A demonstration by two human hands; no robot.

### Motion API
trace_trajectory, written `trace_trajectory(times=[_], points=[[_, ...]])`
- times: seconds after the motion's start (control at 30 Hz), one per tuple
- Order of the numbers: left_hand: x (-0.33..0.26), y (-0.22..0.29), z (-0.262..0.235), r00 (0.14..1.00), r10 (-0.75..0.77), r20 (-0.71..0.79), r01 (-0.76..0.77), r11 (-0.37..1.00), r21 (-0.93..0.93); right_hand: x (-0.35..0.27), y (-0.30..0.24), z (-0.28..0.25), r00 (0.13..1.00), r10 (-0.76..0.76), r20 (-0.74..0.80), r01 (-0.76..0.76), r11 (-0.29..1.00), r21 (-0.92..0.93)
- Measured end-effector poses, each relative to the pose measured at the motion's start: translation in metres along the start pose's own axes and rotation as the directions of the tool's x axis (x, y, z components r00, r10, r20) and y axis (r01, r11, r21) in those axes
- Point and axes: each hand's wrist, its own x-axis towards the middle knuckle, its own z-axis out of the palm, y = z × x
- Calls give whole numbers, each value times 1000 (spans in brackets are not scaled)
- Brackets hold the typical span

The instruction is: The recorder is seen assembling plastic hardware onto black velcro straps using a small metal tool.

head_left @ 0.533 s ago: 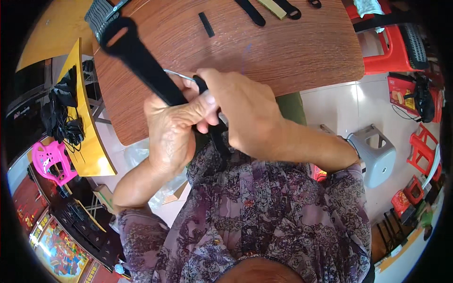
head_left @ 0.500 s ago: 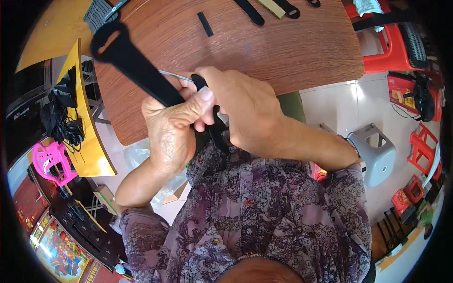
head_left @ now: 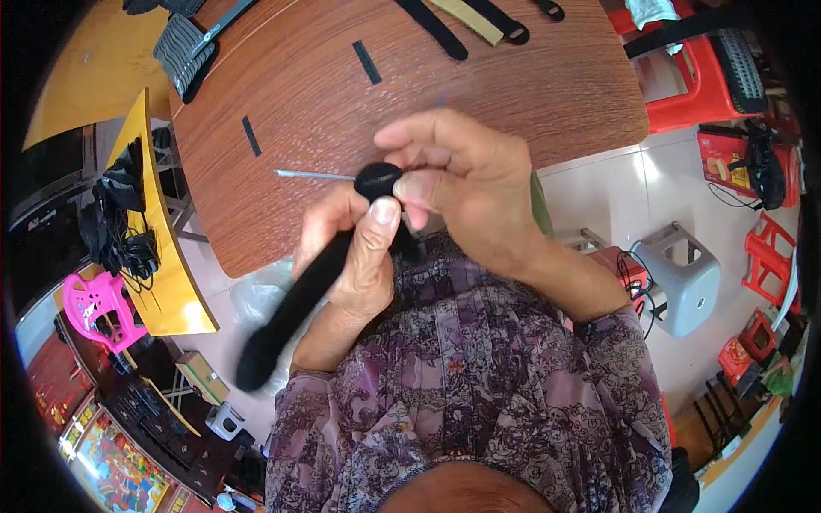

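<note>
1. The left hand (head_left: pixel 355 265) is closed on a long black strap (head_left: pixel 295 312), with its thumb pressed on top.
2. The strap is up in the air, in front of the person's purple flowered shirt (head_left: pixel 462 359). It slants down to the left, and its low end looks blurry.
3. A round black fold (head_left: pixel 376 180) sits just above the left thumb. I cannot tell if it is part of the same strap.
4. The right hand (head_left: pixel 483 188) has its thumb touching the fold. Its pointing finger is apart from the thumb. I cannot tell if the other fingers pinch anything.
5. A thin metal rod (head_left: pixel 312 174) sticks out to the left from the fold. Its other end is hidden.
6. Past the hands is a brown wooden table (head_left: pixel 513 111). Two short dark strips (head_left: pixel 367 62) lie on it, well apart.
7. At the table's far side, a gold strip (head_left: pixel 466 19) lies between black straps.
8. A gray striped bundle (head_left: pixel 181 58) lies at the far left.
</note>
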Motion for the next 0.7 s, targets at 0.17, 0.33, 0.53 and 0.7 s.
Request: trace_trajectory(times=[0.17,0.33,0.53,0.7], points=[[3,-14,-37,979,52,198,-106,956,273,-7,8,11,994,-20,-111,20,1000,-5],[12,13,-9,955,-294,-40,296,954,51,-2,17,13,899,-439,-11,366,763,-533],[13,15,-19,948,-318,20,316,946,74,-3,17,9,856,-483,186,484,619,-618],[15,7,-23,956,-287,-54,283,956,-84,5,14,3,796,-522,306,565,459,-686]])
